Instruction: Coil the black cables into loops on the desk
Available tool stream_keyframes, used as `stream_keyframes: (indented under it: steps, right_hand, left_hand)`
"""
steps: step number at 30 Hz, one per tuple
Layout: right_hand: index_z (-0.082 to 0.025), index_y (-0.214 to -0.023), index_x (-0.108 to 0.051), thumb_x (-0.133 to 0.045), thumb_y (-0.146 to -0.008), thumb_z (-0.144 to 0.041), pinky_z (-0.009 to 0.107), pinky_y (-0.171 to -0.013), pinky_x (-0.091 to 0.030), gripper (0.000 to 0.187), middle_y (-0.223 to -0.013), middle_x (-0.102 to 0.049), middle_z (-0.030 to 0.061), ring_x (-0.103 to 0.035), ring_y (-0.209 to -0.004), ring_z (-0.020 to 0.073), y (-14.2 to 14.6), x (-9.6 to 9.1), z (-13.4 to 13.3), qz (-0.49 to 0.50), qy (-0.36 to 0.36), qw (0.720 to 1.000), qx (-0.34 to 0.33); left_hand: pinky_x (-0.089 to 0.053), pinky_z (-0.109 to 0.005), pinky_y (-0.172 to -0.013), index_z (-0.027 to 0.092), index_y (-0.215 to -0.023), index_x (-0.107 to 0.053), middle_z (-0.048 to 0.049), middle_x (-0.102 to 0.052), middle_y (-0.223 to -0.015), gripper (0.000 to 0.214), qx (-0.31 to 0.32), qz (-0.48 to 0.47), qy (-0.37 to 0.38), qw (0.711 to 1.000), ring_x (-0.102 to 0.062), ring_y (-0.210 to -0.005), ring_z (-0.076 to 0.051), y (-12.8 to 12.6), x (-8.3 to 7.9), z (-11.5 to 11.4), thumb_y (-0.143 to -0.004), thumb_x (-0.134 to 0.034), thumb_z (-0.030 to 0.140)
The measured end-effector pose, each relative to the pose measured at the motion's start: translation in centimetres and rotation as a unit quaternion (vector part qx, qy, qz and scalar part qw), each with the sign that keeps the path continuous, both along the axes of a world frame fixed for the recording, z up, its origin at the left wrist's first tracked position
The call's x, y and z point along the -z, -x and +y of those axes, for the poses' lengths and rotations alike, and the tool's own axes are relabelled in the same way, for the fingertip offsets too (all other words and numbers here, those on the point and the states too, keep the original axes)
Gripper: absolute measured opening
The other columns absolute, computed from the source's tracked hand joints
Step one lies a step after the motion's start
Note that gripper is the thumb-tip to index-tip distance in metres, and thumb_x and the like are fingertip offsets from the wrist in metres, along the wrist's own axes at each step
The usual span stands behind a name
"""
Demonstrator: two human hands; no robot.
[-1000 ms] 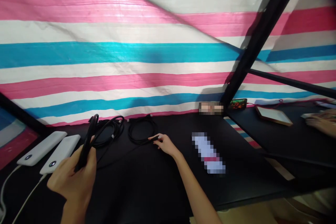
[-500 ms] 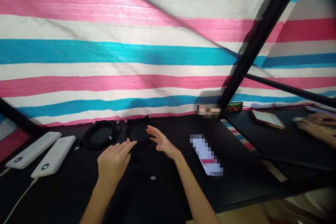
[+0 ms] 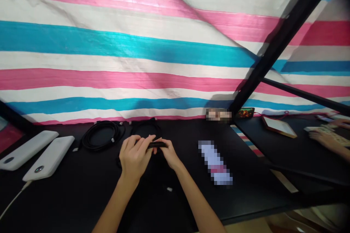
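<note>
Partly covered: black cable bundle [image 3: 159,144] | left hand [image 3: 136,157], right hand [image 3: 170,153]: both gripping it | rear coil [image 3: 149,122]: lower edge obscured

Black cable [image 3: 158,145] in both hands [image 3: 136,157]

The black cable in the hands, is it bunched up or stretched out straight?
Bunched up: strands of the black cable lie together between the left hand and right hand. The hands hide part of it.
</note>
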State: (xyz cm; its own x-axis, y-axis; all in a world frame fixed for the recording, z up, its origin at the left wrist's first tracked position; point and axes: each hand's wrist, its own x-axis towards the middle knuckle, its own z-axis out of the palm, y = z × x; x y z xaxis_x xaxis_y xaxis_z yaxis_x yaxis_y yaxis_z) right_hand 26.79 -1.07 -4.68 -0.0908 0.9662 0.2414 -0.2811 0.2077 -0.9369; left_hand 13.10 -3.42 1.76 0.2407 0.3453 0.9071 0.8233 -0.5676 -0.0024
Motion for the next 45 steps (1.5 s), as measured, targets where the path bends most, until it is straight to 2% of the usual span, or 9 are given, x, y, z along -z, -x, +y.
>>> stream_keyframes:
  steps: [8, 12, 17, 21, 24, 29, 32, 39, 45]
  right_hand:
    - [-0.02, -0.062, -0.066, -0.07, -0.071, -0.046, 0.039, -0.086, -0.046, 0.028, -0.05, -0.054, -0.003, -0.053, -0.056, 0.0137, -0.9, 0.3, 0.9, 0.228, 0.057, 0.968, 0.088]
    - [-0.021, -0.064, -0.066, -0.067, -0.069, -0.059, 0.037, -0.084, -0.047, 0.038, -0.049, -0.051, -0.0039, -0.051, -0.055, 0.0122, -1.5, 0.1, 1.1, 0.295, 0.08, 0.949, 0.084]
    - [-0.023, -0.056, -0.058, -0.064, -0.071, -0.061, 0.04, -0.082, -0.048, 0.041, -0.047, -0.043, -0.0063, -0.041, -0.047, 0.0103, -1.8, -0.2, 1.1, 0.3, 0.068, 0.95, 0.062]
    - [-0.023, -0.056, -0.057, -0.056, -0.075, -0.065, 0.039, -0.076, -0.049, 0.046, -0.048, -0.044, -0.0052, -0.039, -0.045, 0.0109, -1.6, -0.3, 0.8, 0.244, 0.079, 0.966, 0.029]
    - [-0.023, -0.055, -0.058, -0.053, -0.075, -0.068, 0.038, -0.075, -0.048, 0.049, -0.051, -0.048, -0.0024, -0.046, -0.05, 0.0133, -1.3, -0.4, 0.5, 0.197, 0.087, 0.976, -0.018]
    - [-0.022, -0.058, -0.066, -0.049, -0.081, -0.063, 0.04, -0.087, -0.043, 0.05, -0.061, -0.058, 0.003, -0.059, -0.078, 0.0206, -0.2, -0.5, -0.3, 0.11, 0.046, 0.987, -0.106]
    - [-0.021, -0.061, -0.069, -0.045, -0.085, -0.059, 0.039, -0.091, -0.042, 0.051, -0.069, -0.062, 0.0048, -0.059, -0.092, 0.0219, 0.4, -0.2, -0.6, 0.08, 0.049, 0.985, -0.146]
    - [-0.022, -0.079, -0.071, -0.074, -0.07, -0.044, 0.036, -0.098, -0.041, 0.024, -0.069, -0.062, -0.0018, -0.064, -0.078, 0.0148, 0.3, 0.9, -0.1, 0.184, 0.08, 0.978, -0.06]
    - [-0.024, -0.111, -0.06, -0.08, -0.06, -0.033, 0.03, -0.07, -0.055, 0.056, -0.073, -0.059, -0.0049, -0.059, -0.057, 0.0085, -0.8, 0.7, 0.4, 0.124, 0.141, 0.978, 0.088]
  left_hand:
    - [-0.038, -0.038, -0.086, 0.018, -0.101, -0.064, -0.0065, -0.061, -0.083, 0.025, -0.06, -0.21, 0.12, 0.969, -0.055, -0.088, -0.023, 0.8, 3.5, 2.6, -0.077, -0.06, 0.019]
    - [-0.04, -0.039, -0.089, 0.018, -0.117, -0.053, -0.0091, -0.058, -0.101, 0.044, -0.012, -0.301, 0.246, 0.921, -0.051, -0.101, -0.024, -0.5, 5.8, 2.4, -0.076, -0.062, 0.029]
    - [-0.044, -0.032, -0.089, 0.022, -0.13, -0.039, -0.0087, -0.056, -0.113, 0.065, 0.135, -0.49, 0.433, 0.745, -0.056, -0.104, -0.02, -2.5, 7.3, 2.0, -0.074, -0.067, 0.04]
    - [-0.046, -0.033, -0.086, 0.015, -0.113, -0.058, -0.0118, -0.063, -0.11, 0.051, 0.23, -0.513, 0.57, 0.599, -0.06, -0.101, -0.024, -3.0, 7.4, 1.8, -0.074, -0.065, 0.048]
    - [-0.047, -0.035, -0.084, 0.012, -0.099, -0.067, -0.0132, -0.067, -0.103, 0.045, 0.263, -0.533, 0.6, 0.535, -0.062, -0.098, -0.026, -2.6, 7.3, 1.7, -0.074, -0.064, 0.049]
    - [-0.049, -0.032, -0.082, 0.014, -0.092, -0.068, -0.0092, -0.07, -0.094, 0.035, 0.267, -0.65, 0.532, 0.472, -0.065, -0.093, -0.024, -1.6, 7.0, 2.1, -0.065, -0.073, 0.035]
    - [-0.05, -0.032, -0.079, 0.014, -0.094, -0.067, -0.0095, -0.069, -0.097, 0.034, 0.259, -0.652, 0.519, 0.489, -0.065, -0.092, -0.023, -1.0, 6.8, 2.5, -0.064, -0.071, 0.03]
    - [-0.052, -0.027, -0.062, 0.012, -0.079, -0.062, -0.0056, -0.066, -0.082, 0.019, 0.208, -0.615, 0.422, 0.632, -0.067, -0.071, -0.018, 1.6, 6.4, 3.6, -0.064, -0.062, 0.023]
    - [-0.026, -0.017, -0.03, 0.014, -0.068, -0.052, 0.0023, -0.057, -0.053, 0.01, 0.187, -0.537, 0.531, 0.628, -0.047, -0.032, -0.008, 2.4, 6.1, 3.8, -0.059, -0.051, 0.019]
